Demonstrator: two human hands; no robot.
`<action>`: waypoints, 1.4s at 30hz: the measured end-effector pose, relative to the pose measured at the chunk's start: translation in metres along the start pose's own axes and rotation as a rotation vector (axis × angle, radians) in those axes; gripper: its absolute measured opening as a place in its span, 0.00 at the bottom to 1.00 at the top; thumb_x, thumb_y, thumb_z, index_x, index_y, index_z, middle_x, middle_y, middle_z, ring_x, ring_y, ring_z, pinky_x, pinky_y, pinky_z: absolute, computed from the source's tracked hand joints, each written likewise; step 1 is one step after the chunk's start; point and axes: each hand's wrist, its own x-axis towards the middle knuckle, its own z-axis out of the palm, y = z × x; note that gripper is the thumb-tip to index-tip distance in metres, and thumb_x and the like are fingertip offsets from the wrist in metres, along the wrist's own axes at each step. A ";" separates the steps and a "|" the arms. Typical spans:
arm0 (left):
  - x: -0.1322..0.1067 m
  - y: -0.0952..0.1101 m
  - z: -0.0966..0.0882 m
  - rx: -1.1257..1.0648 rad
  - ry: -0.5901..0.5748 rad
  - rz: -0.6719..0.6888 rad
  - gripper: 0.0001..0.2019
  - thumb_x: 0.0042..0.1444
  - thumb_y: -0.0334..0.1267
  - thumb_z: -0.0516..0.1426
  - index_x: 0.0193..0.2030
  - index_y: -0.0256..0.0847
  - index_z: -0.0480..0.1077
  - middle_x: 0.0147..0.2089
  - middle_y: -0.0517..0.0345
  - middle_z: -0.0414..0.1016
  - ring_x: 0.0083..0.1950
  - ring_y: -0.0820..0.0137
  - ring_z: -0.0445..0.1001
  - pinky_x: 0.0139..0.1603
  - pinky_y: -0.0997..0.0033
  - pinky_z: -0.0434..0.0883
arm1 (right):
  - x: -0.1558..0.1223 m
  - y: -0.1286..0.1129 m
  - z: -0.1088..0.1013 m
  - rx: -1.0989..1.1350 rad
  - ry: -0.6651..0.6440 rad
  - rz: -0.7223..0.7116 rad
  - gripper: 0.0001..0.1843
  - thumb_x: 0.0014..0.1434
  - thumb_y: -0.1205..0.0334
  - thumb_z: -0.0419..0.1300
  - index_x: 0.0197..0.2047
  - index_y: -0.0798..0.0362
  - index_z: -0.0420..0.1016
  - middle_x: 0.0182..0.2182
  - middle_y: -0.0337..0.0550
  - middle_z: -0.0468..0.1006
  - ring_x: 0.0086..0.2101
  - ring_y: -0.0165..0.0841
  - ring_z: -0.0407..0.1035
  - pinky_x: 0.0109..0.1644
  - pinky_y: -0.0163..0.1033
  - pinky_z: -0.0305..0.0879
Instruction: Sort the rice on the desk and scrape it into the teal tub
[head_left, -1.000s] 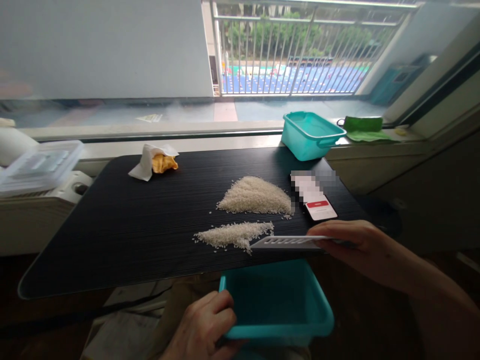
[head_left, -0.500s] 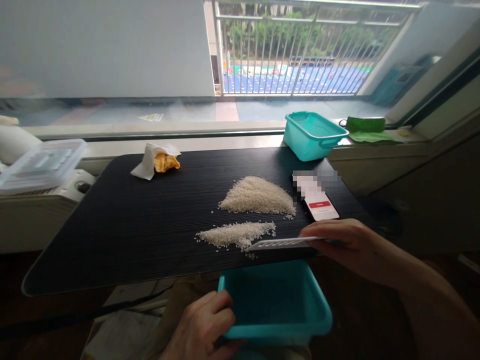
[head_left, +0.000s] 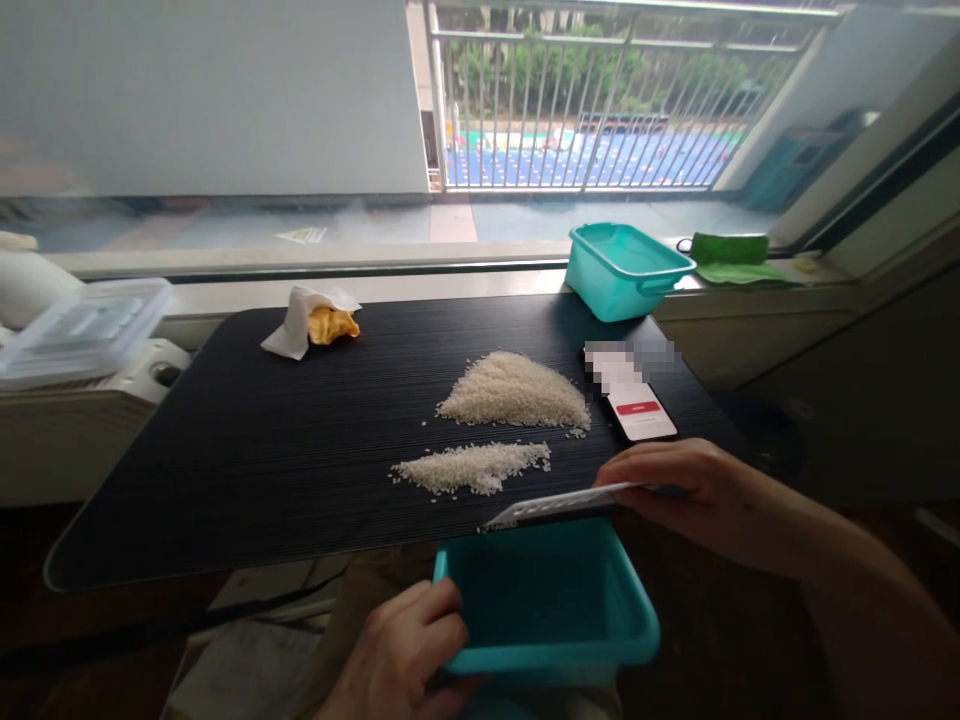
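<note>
My left hand [head_left: 409,640] grips the left rim of a teal plastic bin [head_left: 559,655] below the table's front edge. In my right hand [head_left: 679,475] is a thin white slotted piece [head_left: 562,502], held by its right end; its exact kind I cannot make out. Its left tip is near the front edge, above the bin's far rim, with a few grains beside it. On the table lie a narrow strip of rice [head_left: 472,467] and, behind it, a larger rice pile [head_left: 514,390]. The visible inside of the bin is dark.
A phone [head_left: 641,410] lies right of the rice on the black table [head_left: 225,450]. A second teal bin [head_left: 619,275] stands at the back right corner, near a green cloth [head_left: 735,260]. White paper with something orange-yellow [head_left: 334,325] sits back left; a clear plastic box [head_left: 90,325] is farther left.
My right hand has drawn the white slotted piece toward the table's front edge, away from the rice strip, with a few grains by its tip. My left hand and the bin have barely moved.
</note>
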 end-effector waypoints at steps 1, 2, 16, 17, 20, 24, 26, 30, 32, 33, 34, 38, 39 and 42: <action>0.000 0.000 0.000 -0.002 -0.002 -0.007 0.16 0.66 0.41 0.52 0.26 0.41 0.61 0.30 0.60 0.69 0.29 0.73 0.70 0.28 0.75 0.61 | 0.000 -0.001 -0.001 0.006 -0.002 0.006 0.13 0.66 0.57 0.55 0.44 0.49 0.81 0.39 0.41 0.83 0.38 0.34 0.76 0.42 0.34 0.70; -0.001 0.000 0.000 -0.001 -0.005 -0.017 0.16 0.66 0.40 0.53 0.26 0.41 0.61 0.30 0.60 0.69 0.30 0.72 0.70 0.28 0.75 0.61 | -0.001 -0.002 -0.003 0.011 0.006 0.013 0.13 0.66 0.57 0.55 0.44 0.49 0.81 0.39 0.41 0.83 0.38 0.34 0.76 0.42 0.33 0.70; 0.006 0.004 0.000 -0.003 -0.015 -0.024 0.12 0.62 0.35 0.54 0.26 0.41 0.61 0.31 0.60 0.70 0.31 0.71 0.70 0.29 0.75 0.63 | -0.024 0.001 -0.006 0.047 0.009 0.098 0.15 0.65 0.52 0.57 0.42 0.51 0.82 0.38 0.44 0.84 0.36 0.38 0.76 0.40 0.37 0.72; 0.007 0.004 0.000 -0.008 -0.017 -0.022 0.12 0.62 0.35 0.54 0.26 0.41 0.61 0.32 0.60 0.70 0.31 0.71 0.71 0.29 0.75 0.63 | -0.028 0.004 -0.008 0.048 0.051 0.121 0.15 0.65 0.51 0.57 0.42 0.51 0.82 0.37 0.44 0.84 0.36 0.38 0.76 0.39 0.37 0.72; 0.010 0.004 0.003 -0.017 -0.023 -0.022 0.12 0.61 0.35 0.54 0.26 0.41 0.62 0.32 0.60 0.70 0.31 0.71 0.70 0.30 0.75 0.63 | -0.039 0.015 -0.015 0.005 0.250 0.181 0.18 0.62 0.46 0.58 0.41 0.50 0.81 0.36 0.44 0.84 0.35 0.40 0.76 0.36 0.39 0.72; 0.014 0.004 0.006 -0.023 -0.047 -0.006 0.11 0.60 0.35 0.55 0.26 0.40 0.62 0.32 0.60 0.70 0.31 0.71 0.70 0.30 0.75 0.63 | -0.043 0.029 -0.021 -0.090 0.373 0.257 0.22 0.60 0.42 0.58 0.40 0.52 0.81 0.36 0.47 0.84 0.35 0.44 0.76 0.35 0.43 0.72; 0.015 0.005 0.006 -0.025 -0.061 -0.001 0.11 0.60 0.35 0.56 0.26 0.40 0.63 0.32 0.60 0.71 0.31 0.71 0.71 0.30 0.75 0.63 | -0.040 0.033 -0.019 -0.099 0.385 0.273 0.22 0.60 0.41 0.58 0.41 0.51 0.81 0.37 0.46 0.84 0.36 0.45 0.76 0.37 0.44 0.72; 0.017 0.007 0.005 -0.027 -0.069 0.004 0.11 0.61 0.36 0.56 0.27 0.40 0.64 0.32 0.60 0.71 0.31 0.71 0.71 0.30 0.75 0.64 | -0.034 0.037 -0.014 -0.082 0.370 0.241 0.19 0.62 0.43 0.58 0.42 0.48 0.81 0.38 0.42 0.84 0.37 0.46 0.76 0.39 0.44 0.72; 0.018 0.008 0.005 -0.023 -0.064 0.003 0.12 0.62 0.36 0.56 0.27 0.40 0.64 0.32 0.60 0.71 0.31 0.71 0.71 0.30 0.75 0.64 | -0.033 0.037 -0.013 -0.070 0.345 0.230 0.19 0.62 0.44 0.58 0.43 0.48 0.81 0.38 0.41 0.84 0.38 0.45 0.76 0.38 0.43 0.72; 0.018 0.008 0.005 -0.020 -0.065 0.000 0.12 0.62 0.37 0.55 0.27 0.40 0.64 0.32 0.60 0.71 0.31 0.71 0.71 0.29 0.75 0.65 | -0.033 0.037 -0.013 -0.063 0.331 0.227 0.18 0.62 0.45 0.57 0.43 0.48 0.81 0.38 0.41 0.84 0.38 0.45 0.76 0.38 0.42 0.72; 0.019 0.008 0.006 -0.018 -0.062 0.000 0.12 0.63 0.37 0.55 0.27 0.40 0.64 0.32 0.59 0.71 0.31 0.71 0.71 0.29 0.75 0.65 | -0.033 0.036 -0.013 -0.056 0.319 0.222 0.18 0.62 0.45 0.57 0.43 0.48 0.81 0.38 0.41 0.84 0.38 0.45 0.76 0.38 0.42 0.72; 0.019 0.008 0.007 -0.017 -0.067 0.005 0.12 0.63 0.37 0.55 0.27 0.40 0.64 0.32 0.59 0.71 0.31 0.71 0.71 0.29 0.74 0.65 | -0.040 0.033 -0.013 -0.029 0.283 0.212 0.16 0.63 0.46 0.58 0.41 0.47 0.81 0.37 0.40 0.84 0.37 0.43 0.76 0.38 0.40 0.73; 0.019 0.007 0.007 -0.014 -0.067 0.007 0.12 0.62 0.37 0.55 0.27 0.40 0.64 0.32 0.59 0.71 0.31 0.71 0.71 0.29 0.74 0.64 | -0.042 0.031 -0.013 -0.023 0.275 0.211 0.16 0.63 0.46 0.58 0.41 0.47 0.81 0.36 0.40 0.84 0.36 0.42 0.76 0.37 0.39 0.73; 0.018 0.007 0.007 -0.012 -0.069 0.006 0.12 0.62 0.36 0.55 0.27 0.40 0.63 0.32 0.59 0.71 0.31 0.71 0.71 0.29 0.74 0.64 | -0.048 0.025 -0.012 -0.008 0.260 0.216 0.17 0.62 0.46 0.58 0.41 0.48 0.82 0.36 0.41 0.84 0.35 0.41 0.77 0.36 0.38 0.73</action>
